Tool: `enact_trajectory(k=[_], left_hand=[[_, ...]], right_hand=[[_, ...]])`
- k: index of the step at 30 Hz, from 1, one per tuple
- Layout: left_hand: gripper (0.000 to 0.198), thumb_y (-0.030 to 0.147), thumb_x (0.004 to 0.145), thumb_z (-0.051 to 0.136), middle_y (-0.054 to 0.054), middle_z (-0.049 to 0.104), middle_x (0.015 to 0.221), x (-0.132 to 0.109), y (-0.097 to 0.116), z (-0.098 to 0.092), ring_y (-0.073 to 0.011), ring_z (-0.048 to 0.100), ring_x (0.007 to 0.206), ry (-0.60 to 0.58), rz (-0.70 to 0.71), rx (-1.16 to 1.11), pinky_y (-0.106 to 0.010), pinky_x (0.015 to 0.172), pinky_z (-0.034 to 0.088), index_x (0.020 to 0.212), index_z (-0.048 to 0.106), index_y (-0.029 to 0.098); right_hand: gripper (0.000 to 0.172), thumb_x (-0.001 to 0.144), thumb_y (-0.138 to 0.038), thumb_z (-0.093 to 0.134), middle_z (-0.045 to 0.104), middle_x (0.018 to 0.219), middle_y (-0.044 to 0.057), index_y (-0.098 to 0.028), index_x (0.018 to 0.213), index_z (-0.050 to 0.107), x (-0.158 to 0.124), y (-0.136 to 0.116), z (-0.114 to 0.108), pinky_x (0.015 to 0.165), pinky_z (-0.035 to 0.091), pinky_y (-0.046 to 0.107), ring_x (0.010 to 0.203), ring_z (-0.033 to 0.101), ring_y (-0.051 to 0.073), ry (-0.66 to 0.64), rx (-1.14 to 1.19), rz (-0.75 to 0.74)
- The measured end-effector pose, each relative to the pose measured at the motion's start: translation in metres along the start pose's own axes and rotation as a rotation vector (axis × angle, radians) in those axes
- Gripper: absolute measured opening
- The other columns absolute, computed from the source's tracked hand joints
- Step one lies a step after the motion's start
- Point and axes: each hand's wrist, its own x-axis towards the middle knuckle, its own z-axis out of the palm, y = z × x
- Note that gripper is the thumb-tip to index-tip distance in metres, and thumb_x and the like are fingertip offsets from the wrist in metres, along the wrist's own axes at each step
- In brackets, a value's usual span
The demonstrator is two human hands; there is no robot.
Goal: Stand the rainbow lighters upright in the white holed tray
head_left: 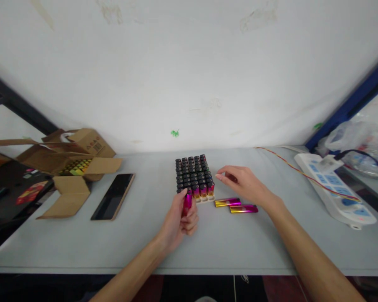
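In my left hand (181, 216), a shiny magenta tube with a dark end (187, 202) is held upright between thumb and fingers, at the front left corner of a pale holder (211, 199). Rows of similar black-topped tubes (192, 174) stand packed in that holder; their lower parts show magenta and yellow along the front. My right hand (241, 180) hovers at the holder's right side, fingers curled and the thumb and index tips close together. Whether something small is between those tips cannot be made out. Below it lie two flat yellow-to-magenta tubes (227, 202), slightly overlapping.
A dark-screened phone (112, 197) lies on the grey table (138, 247) to the left. Beyond it stands an open cardboard box (71, 186) with yellow-and-black items inside. On the right are a white power strip (334, 188), a red-yellow wire (290, 164) and plastic bags (359, 138).
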Motion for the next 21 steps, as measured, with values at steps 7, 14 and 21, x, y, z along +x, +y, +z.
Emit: enact_trajectory(k=[7,14,21], left_hand=[[0.045,0.066,0.096,0.057,0.006,0.046,0.062,-0.031,0.012,-0.022,-0.0095,0.035,0.048,0.154,0.292,0.258,-0.020,0.042,0.038,0.090,0.054,0.022],[0.029,0.046,0.099,0.064,-0.008,0.065,0.101,-0.036,0.030,-0.048,-0.0184,0.064,0.091,0.304,0.752,0.977,-0.028,0.079,0.056,0.100,0.078,0.020],[0.017,0.026,0.099,0.067,-0.005,0.077,0.105,-0.024,0.030,-0.053,-0.0160,0.073,0.091,0.242,0.937,1.325,-0.027,0.088,0.059,0.113,0.076,0.022]], right_hand=[[0.029,0.109,-0.038,0.050,0.077,0.098,0.005,-0.020,0.107,0.072,0.000,-0.002,-0.004,0.078,0.047,0.028,0.082,0.067,0.018,0.006,-0.017,-0.012],[0.028,0.109,-0.037,0.049,0.077,0.098,0.005,-0.020,0.105,0.072,0.000,-0.003,-0.005,0.077,0.046,0.028,0.081,0.067,0.018,0.009,-0.021,-0.012],[0.031,0.109,-0.038,0.049,0.077,0.094,0.004,-0.020,0.102,0.073,0.000,0.007,-0.010,0.075,0.045,0.029,0.078,0.066,0.018,-0.010,-0.055,0.025]])
